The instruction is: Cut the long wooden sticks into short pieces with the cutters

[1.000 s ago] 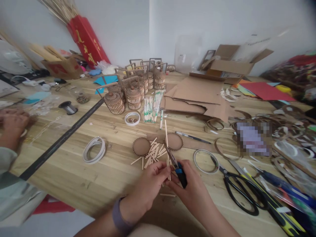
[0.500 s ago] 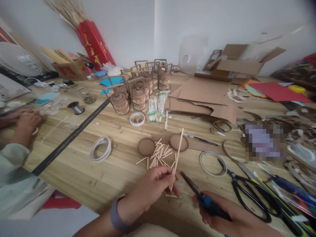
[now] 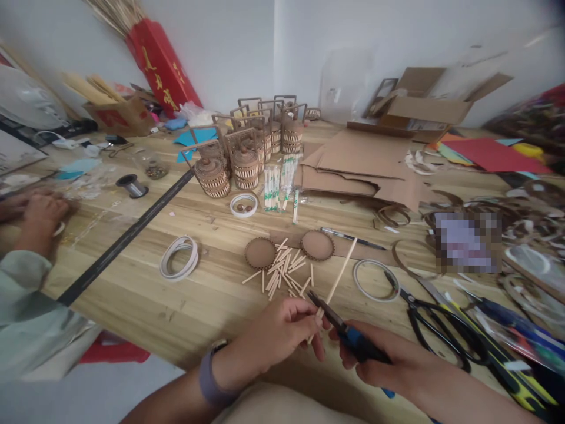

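While the L hand (image 3: 282, 330) pinches a thin stick (image 3: 342, 271) low down, its top slanting up over the table (image 3: 145, 306), the R hand (image 3: 388, 365) is clenched round blue-handled cutters (image 3: 348, 335), blades at the stick right by the L fingertips. Risk, imo: blade nips a finger, or the stick slips & a cut bit flies past the pile of short bits (image 3: 280, 271).

Thin pale stick (image 3: 339, 277), tilted, blue-handled cutters (image 3: 348, 338) crossing its lower end
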Available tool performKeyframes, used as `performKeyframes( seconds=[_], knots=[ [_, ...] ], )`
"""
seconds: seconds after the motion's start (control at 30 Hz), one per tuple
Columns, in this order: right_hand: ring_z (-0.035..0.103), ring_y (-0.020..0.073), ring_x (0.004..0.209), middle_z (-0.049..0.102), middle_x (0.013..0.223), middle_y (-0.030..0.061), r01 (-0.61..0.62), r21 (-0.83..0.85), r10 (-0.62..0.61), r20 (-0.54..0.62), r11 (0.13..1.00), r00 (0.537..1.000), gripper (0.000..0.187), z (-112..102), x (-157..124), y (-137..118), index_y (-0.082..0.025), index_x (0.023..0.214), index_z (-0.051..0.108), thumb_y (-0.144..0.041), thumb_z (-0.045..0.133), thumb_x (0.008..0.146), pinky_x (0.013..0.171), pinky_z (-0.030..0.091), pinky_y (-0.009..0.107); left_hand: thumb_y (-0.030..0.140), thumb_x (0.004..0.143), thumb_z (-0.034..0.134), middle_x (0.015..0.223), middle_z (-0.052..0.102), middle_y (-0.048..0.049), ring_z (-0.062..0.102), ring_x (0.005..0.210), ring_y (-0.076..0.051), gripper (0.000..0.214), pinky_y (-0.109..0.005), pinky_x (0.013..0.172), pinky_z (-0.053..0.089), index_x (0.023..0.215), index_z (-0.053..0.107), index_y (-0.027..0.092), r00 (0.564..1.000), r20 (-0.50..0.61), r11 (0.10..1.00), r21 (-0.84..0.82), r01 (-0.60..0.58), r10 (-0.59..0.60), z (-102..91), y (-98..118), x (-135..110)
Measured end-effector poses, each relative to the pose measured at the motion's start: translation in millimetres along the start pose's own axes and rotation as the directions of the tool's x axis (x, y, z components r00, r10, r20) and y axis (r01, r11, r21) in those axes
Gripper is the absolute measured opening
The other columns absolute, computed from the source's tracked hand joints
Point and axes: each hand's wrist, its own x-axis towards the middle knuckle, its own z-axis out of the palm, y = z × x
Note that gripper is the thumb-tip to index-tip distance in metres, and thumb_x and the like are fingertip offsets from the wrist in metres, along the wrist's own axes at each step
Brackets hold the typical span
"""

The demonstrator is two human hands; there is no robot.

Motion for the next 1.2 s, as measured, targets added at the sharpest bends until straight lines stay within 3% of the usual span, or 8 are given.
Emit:
performKeyframes(
  seconds=[0.1, 0.67, 0.93, 1.2],
  knots=[
    [0.051, 0.0187, 0.079, 0.058, 0.084, 0.001, -0.011, 0.047, 0.008, 0.068, 0.999, 0.998, 0.024, -2, 4, 3, -0.022, 0.088, 0.062, -0.029, 0.051, 0.068, 0.066, 0.039, 0.027, 0.034, 0.083, 0.052, 0.063, 0.061, 0.0007, 0.052, 0.057, -0.011, 0.024, -0.025, 0.062, 0.034, 0.078, 0.064, 0.014, 0.999, 0.034, 1.0, 0.022, -0.006, 0.005, 1.2, -2, 0],
    [0.057, 0.0229, 0.09, 0.063, 0.092, 0.0019, 0.026, 0.011, -0.027, 0.042, 1.0, 0.999, 0.03, -4, 6, 12, -0.023, 0.09, 0.062, -0.025, 0.049, 0.063, 0.075, 0.042, 0.03, 0.034, 0.085, 0.052, 0.064, 0.063, 0.0007, 0.054, 0.058, -0.011, 0.028, -0.023, 0.063, 0.037, 0.077, 0.07, 0.014, 0.996, 0.092, 0.999, 0.046, 0.01, -0.014, 3.8, -2, 1],
    [0.059, 0.0241, 0.092, 0.065, 0.092, 0.0039, -0.007, -0.039, 0.008, 0.044, 0.999, 0.999, 0.03, -1, 5, -5, -0.022, 0.086, 0.059, -0.023, 0.048, 0.058, 0.083, 0.045, 0.033, 0.036, 0.084, 0.052, 0.062, 0.061, 0.0003, 0.049, 0.056, -0.011, 0.03, -0.023, 0.06, 0.036, 0.069, 0.066, 0.015, 0.995, 0.095, 0.997, 0.077, 0.026, -0.033, 3.0, 2, -2],
    [0.061, 0.022, 0.075, 0.067, 0.075, 0.0025, 0.072, -0.064, -0.076, -0.068, 0.995, 0.995, 0.018, 8, 11, 9, -0.022, 0.085, 0.065, -0.025, 0.055, 0.071, 0.072, 0.048, 0.03, 0.037, 0.086, 0.052, 0.061, 0.058, 0.0016, 0.05, 0.058, -0.011, 0.028, -0.023, 0.061, 0.036, 0.072, 0.063, 0.016, 0.995, 0.089, 0.996, 0.082, 0.036, -0.043, 1.8, -8, -2]
  ],
)
